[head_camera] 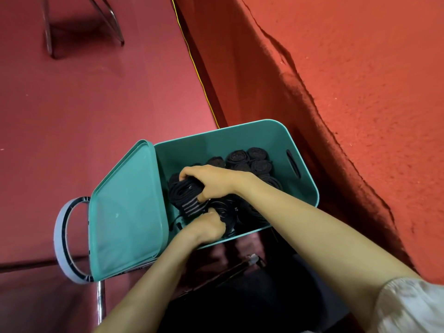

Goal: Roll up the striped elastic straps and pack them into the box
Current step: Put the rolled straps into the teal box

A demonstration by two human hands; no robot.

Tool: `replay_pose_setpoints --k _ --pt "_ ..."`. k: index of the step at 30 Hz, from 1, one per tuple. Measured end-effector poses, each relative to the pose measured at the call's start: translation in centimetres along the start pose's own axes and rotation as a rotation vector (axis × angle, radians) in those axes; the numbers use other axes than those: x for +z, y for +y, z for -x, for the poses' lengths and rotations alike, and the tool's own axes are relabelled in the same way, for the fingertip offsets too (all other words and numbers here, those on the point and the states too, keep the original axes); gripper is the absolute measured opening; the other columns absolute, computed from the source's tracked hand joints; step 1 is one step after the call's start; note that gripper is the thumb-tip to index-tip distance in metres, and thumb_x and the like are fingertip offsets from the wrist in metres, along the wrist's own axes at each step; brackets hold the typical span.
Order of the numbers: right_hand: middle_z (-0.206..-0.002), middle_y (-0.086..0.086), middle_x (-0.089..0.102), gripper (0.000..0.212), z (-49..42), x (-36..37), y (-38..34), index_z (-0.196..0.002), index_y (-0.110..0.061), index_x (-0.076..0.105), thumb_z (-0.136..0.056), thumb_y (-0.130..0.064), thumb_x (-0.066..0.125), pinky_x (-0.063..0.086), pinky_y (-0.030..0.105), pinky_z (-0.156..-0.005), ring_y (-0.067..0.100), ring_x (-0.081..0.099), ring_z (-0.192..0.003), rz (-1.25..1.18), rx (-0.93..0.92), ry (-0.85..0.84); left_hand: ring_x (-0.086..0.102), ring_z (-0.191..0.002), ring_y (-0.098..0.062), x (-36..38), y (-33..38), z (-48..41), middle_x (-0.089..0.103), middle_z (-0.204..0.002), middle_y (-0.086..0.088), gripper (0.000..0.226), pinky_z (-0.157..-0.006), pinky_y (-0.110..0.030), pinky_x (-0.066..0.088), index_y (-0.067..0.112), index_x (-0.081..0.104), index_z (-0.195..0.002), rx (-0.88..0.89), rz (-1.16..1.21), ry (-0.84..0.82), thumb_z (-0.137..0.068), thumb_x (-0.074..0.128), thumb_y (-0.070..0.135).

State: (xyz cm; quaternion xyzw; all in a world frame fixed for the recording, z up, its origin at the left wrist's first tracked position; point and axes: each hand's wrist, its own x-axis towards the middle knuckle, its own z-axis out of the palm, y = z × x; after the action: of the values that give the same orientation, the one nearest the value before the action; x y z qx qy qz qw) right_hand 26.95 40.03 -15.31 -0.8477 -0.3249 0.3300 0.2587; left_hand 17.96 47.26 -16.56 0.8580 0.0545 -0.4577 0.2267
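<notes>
right hand [211, 181] curled round striped strap roll [186, 198] inside teal box [240, 138]; left hand [206, 227] just beside, gripping loose straps [231, 213]; finished rolls [252, 159] at far wall; lid [127, 207] propped left.

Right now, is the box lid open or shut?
Open. The lid leans away at the left of the box, whose inside is exposed, with rolled straps visible within.
</notes>
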Motion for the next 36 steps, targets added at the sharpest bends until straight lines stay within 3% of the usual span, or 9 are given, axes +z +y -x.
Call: replay_pose_setpoints --k 7,11,17,21,23,27,31,33,36 --pt "-0.115 0.004 0.055 0.056 -0.9 0.8 -0.6 -0.123 -0.012 0.048 -0.073 0.000 0.070 0.041 0.024 -0.075 0.019 0.052 -0.096 -0.059 -0.042 0.021 0.045 -0.124 -0.028 0.0 -0.3 0.0 0.042 -0.141 -0.018 0.057 -0.089 -0.027 0.036 -0.006 0.017 -0.144 -0.008 0.046 -0.001 -0.099 0.037 0.023" --pt "-0.119 0.010 0.052 0.060 -0.9 1.3 0.5 -0.127 -0.013 0.047 -0.073 0.000 0.070 0.043 0.036 -0.088 0.026 0.051 -0.105 0.045 -0.015 -0.057 0.045 -0.124 -0.029 -0.3 -0.6 0.1 0.042 -0.140 -0.021 0.051 -0.093 -0.029 0.036 -0.003 0.024 -0.141 0.003 -0.001 -0.009 -0.098 0.036 0.021" --pt "-0.125 0.010 0.042 0.066 -0.8 2.0 2.9 -0.136 -0.019 0.046 -0.077 -0.012 0.074 0.039 0.033 -0.092 0.029 0.044 -0.116 0.212 0.086 -0.025 0.049 -0.119 -0.032 -0.6 -0.3 1.3 0.051 -0.130 -0.018 0.032 -0.096 -0.034 0.038 0.000 0.050 -0.122 0.073 -0.141 0.092 -0.096 0.036 0.010" --pt "-0.145 0.004 0.032 0.069 -0.8 1.7 2.7 -0.148 -0.029 0.031 -0.087 -0.029 0.064 0.036 0.039 -0.097 0.027 0.027 -0.131 0.527 0.071 -0.044 0.035 -0.127 -0.033 -0.3 -0.3 1.3 0.029 -0.138 -0.017 0.039 -0.102 -0.039 0.034 0.002 0.034 -0.132 -0.017 -0.069 0.216 -0.094 0.037 0.010" --pt "-0.152 0.002 0.025 0.070 -0.3 1.5 2.8 -0.149 -0.032 0.026 -0.089 -0.025 0.061 0.036 0.040 -0.098 0.027 0.024 -0.133 0.585 0.079 -0.058 0.027 -0.130 -0.032 -0.4 -0.4 1.4 0.021 -0.141 -0.016 0.045 -0.103 -0.039 0.032 0.002 0.028 -0.134 -0.050 -0.045 0.295 -0.091 0.041 0.009" --pt "-0.152 0.004 0.028 0.070 1.5 0.8 3.3 -0.149 -0.026 0.028 -0.087 -0.009 0.054 0.036 0.044 -0.105 0.029 0.029 -0.133 0.489 0.121 -0.038 -0.002 -0.144 -0.032 -0.6 -0.5 1.4 -0.002 -0.156 -0.020 0.066 -0.116 -0.047 0.012 -0.001 0.005 -0.147 -0.098 -0.113 0.246 -0.092 0.039 0.010" --pt "-0.148 0.005 0.038 0.064 3.7 0.1 4.2 -0.146 -0.023 0.036 -0.087 -0.015 0.061 0.035 0.043 -0.107 0.028 0.035 -0.133 0.366 0.180 0.058 -0.002 -0.145 -0.033 -0.8 -0.5 1.5 -0.004 -0.157 -0.020 0.063 -0.116 -0.050 0.007 -0.001 0.006 -0.149 -0.115 -0.173 0.150 -0.094 0.036 0.011" --pt "-0.147 0.005 0.040 0.065 5.1 0.0 4.6 -0.145 -0.021 0.038 -0.086 -0.017 0.065 0.034 0.042 -0.108 0.027 0.035 -0.134 0.303 0.196 0.111 0.005 -0.145 -0.033 -0.9 -0.1 2.1 0.006 -0.156 -0.020 0.060 -0.117 -0.045 0.013 0.001 0.013 -0.148 -0.021 -0.170 0.244 -0.096 0.039 0.015" --pt "-0.145 0.007 0.043 0.066 7.1 -0.3 4.6 -0.144 -0.017 0.040 -0.084 -0.016 0.068 0.029 0.039 -0.113 0.025 0.036 -0.135 0.195 0.188 0.242 0.026 -0.137 -0.027 -2.0 0.9 4.2 0.033 -0.147 -0.011 0.047 -0.109 -0.037 0.027 0.006 0.038 -0.139 0.287 -0.094 0.624 -0.095 0.048 0.019"
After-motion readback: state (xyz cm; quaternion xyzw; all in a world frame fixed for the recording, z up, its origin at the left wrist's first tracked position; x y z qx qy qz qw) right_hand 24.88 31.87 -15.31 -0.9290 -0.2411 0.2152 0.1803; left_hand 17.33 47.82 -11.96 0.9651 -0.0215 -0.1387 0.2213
